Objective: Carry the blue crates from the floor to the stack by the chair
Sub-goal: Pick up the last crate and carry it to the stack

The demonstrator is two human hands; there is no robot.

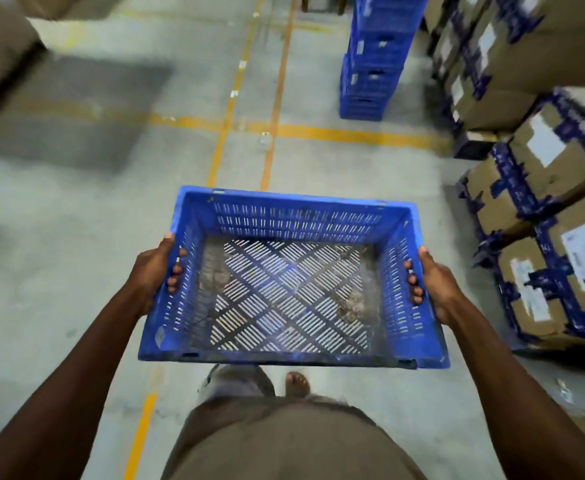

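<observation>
Crate (294,278) held off the floor (76,237) at waist height, empty, open side up. Left hand (156,271) clamps the left wall, right hand (433,282) clamps the right wall, fingers curled inside through the rim. Stack (377,57) of blue crates stands ahead, up right, well apart. Taped cardboard boxes (543,202) line the right side; path between looks open. Crate is slotted plastic, lattice bottom, dirt patches. Floor is grey concrete with yellow lines (353,135).
</observation>
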